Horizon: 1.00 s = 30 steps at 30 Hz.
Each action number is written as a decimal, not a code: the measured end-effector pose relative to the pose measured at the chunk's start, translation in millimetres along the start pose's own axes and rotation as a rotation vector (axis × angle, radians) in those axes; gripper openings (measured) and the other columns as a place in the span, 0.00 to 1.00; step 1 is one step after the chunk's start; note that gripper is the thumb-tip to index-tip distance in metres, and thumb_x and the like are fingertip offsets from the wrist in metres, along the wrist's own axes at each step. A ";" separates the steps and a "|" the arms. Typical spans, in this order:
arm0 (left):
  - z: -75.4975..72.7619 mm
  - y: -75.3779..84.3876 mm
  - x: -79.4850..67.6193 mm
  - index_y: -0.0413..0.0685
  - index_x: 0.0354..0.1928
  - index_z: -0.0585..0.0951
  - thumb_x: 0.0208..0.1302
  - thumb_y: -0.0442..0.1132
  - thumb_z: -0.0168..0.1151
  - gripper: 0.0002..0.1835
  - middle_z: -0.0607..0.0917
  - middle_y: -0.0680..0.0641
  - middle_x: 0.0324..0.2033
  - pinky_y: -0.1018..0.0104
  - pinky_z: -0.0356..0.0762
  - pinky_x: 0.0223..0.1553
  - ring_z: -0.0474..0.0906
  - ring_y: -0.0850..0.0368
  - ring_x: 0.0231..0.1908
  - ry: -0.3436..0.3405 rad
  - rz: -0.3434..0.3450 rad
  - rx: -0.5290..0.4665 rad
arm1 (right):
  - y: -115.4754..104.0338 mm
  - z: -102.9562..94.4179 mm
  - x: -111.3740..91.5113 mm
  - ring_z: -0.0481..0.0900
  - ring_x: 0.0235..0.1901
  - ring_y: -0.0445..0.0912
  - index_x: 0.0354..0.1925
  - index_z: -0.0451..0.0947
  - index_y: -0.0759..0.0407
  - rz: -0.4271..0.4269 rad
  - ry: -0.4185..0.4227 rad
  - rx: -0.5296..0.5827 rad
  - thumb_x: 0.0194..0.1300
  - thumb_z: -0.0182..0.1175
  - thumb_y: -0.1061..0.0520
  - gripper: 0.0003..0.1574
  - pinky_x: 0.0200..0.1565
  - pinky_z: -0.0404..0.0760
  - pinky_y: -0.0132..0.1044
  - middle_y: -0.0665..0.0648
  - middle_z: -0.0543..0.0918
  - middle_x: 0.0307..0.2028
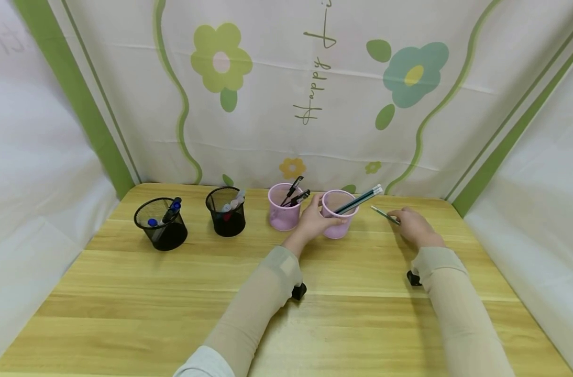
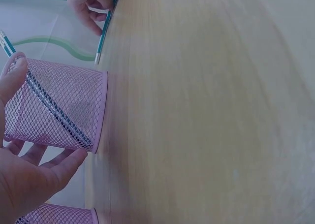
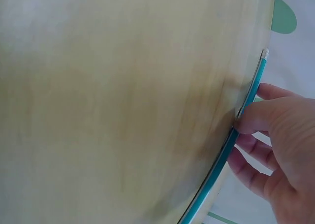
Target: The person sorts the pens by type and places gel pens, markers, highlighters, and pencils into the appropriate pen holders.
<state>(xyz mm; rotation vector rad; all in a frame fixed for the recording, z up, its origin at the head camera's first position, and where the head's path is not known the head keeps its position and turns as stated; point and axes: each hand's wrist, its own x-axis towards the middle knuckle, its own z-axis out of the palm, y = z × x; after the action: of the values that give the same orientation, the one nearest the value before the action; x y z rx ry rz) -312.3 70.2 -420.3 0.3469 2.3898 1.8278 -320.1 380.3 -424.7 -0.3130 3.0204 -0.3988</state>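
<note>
My left hand (image 1: 312, 221) holds the right-hand pink mesh pen cup (image 1: 334, 230), thumb at the rim and fingers curved along its side in the left wrist view. A few dark green pencils (image 1: 362, 199) lean to the right inside this cup, white eraser ends up. To the right of the cup, my right hand (image 1: 416, 226) pinches a single green pencil (image 3: 211, 175) between thumb and fingers. That pencil lies low along the tabletop, its white eraser end (image 3: 265, 53) pointing toward the cup side.
Another pink mesh cup (image 1: 283, 222) with black pens stands just left of my left hand. Further left are two black mesh cups, one (image 1: 230, 225) with capped markers, the other (image 1: 171, 238) with blue-tipped pens. A printed curtain (image 1: 267, 131) hangs behind the wooden table (image 1: 173, 314).
</note>
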 end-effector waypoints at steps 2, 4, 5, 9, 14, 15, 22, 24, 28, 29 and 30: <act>0.1 -0.3 0.1 0.48 0.75 0.64 0.54 0.43 0.82 0.50 0.74 0.42 0.69 0.50 0.70 0.68 0.68 0.43 0.70 0.000 0.000 0.003 | 0.2 -0.1 0.3 0.77 0.49 0.69 0.67 0.71 0.71 -0.004 -0.001 -0.001 0.67 0.47 0.77 0.31 0.52 0.77 0.64 0.75 0.77 0.49; 0.2 -0.6 0.1 0.48 0.75 0.64 0.54 0.43 0.82 0.50 0.73 0.42 0.69 0.50 0.70 0.68 0.68 0.43 0.70 -0.003 0.002 0.003 | 0.8 0.5 0.8 0.78 0.48 0.68 0.67 0.71 0.71 -0.006 0.000 -0.002 0.66 0.50 0.77 0.31 0.51 0.78 0.64 0.74 0.78 0.48; 0.2 -0.6 -0.1 0.49 0.75 0.63 0.54 0.43 0.82 0.50 0.73 0.42 0.69 0.50 0.70 0.68 0.68 0.43 0.70 -0.004 0.002 0.003 | 1.0 0.7 0.8 0.78 0.48 0.67 0.67 0.71 0.71 -0.004 0.000 0.000 0.66 0.50 0.77 0.32 0.51 0.78 0.64 0.74 0.78 0.48; 0.2 -0.1 -0.4 0.50 0.75 0.64 0.54 0.43 0.82 0.49 0.73 0.42 0.69 0.50 0.70 0.68 0.68 0.43 0.70 -0.001 0.000 0.003 | 2.1 0.6 0.1 0.78 0.46 0.66 0.68 0.71 0.71 -0.005 0.004 0.001 0.67 0.53 0.74 0.31 0.49 0.78 0.63 0.73 0.78 0.46; 0.1 0.4 -0.4 0.53 0.73 0.65 0.53 0.42 0.83 0.48 0.73 0.43 0.69 0.51 0.69 0.68 0.68 0.43 0.70 0.006 -0.005 0.009 | 1.2 -1.9 -1.7 0.78 0.44 0.66 0.69 0.69 0.71 0.005 0.000 0.008 0.65 0.55 0.73 0.33 0.47 0.78 0.62 0.73 0.78 0.45; 0.0 0.5 -0.3 0.53 0.73 0.65 0.53 0.42 0.83 0.48 0.73 0.43 0.69 0.51 0.69 0.68 0.68 0.43 0.70 0.007 -0.004 0.011 | 0.4 -2.4 -2.0 0.78 0.44 0.66 0.69 0.68 0.71 0.010 -0.002 0.012 0.64 0.55 0.74 0.34 0.46 0.78 0.62 0.73 0.78 0.45; 0.1 0.2 0.5 0.53 0.73 0.65 0.53 0.42 0.83 0.48 0.73 0.43 0.69 0.51 0.70 0.68 0.68 0.43 0.70 0.007 -0.004 0.005 | -0.7 -3.8 -1.1 0.77 0.43 0.64 0.71 0.65 0.74 0.038 -0.024 0.045 0.60 0.55 0.75 0.39 0.44 0.78 0.59 0.74 0.77 0.47; 0.3 -0.3 1.1 0.52 0.73 0.65 0.53 0.41 0.83 0.48 0.73 0.43 0.69 0.51 0.70 0.68 0.68 0.43 0.70 0.005 -0.004 0.005 | -1.5 -4.4 -1.6 0.77 0.43 0.64 0.71 0.65 0.74 0.039 -0.020 0.051 0.59 0.55 0.75 0.40 0.43 0.78 0.58 0.74 0.77 0.47; 0.4 -1.4 2.6 0.51 0.73 0.66 0.52 0.42 0.83 0.48 0.73 0.44 0.69 0.52 0.69 0.68 0.68 0.44 0.70 0.007 0.002 0.016 | -2.4 -7.1 -3.4 0.76 0.45 0.66 0.72 0.64 0.72 0.034 0.004 0.069 0.57 0.55 0.75 0.43 0.44 0.78 0.59 0.76 0.77 0.50; 0.3 -1.7 3.1 0.51 0.73 0.66 0.52 0.42 0.83 0.49 0.73 0.44 0.69 0.51 0.69 0.68 0.68 0.44 0.70 0.008 0.004 0.020 | -2.5 -7.8 -3.8 0.76 0.47 0.67 0.72 0.64 0.71 0.033 0.012 0.078 0.57 0.55 0.75 0.43 0.46 0.78 0.61 0.76 0.76 0.51; 0.2 -2.0 3.4 0.50 0.74 0.65 0.52 0.42 0.83 0.49 0.73 0.44 0.69 0.51 0.69 0.68 0.68 0.44 0.70 0.008 0.006 0.023 | -2.9 -9.0 -4.7 0.75 0.48 0.68 0.73 0.63 0.71 0.032 0.015 0.088 0.58 0.55 0.75 0.43 0.46 0.77 0.62 0.77 0.75 0.52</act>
<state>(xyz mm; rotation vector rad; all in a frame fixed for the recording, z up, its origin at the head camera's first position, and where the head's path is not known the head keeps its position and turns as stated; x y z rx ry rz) -315.8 70.7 -422.1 0.3497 2.4193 1.8096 -315.9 380.8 -415.1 -0.2567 3.0068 -0.5315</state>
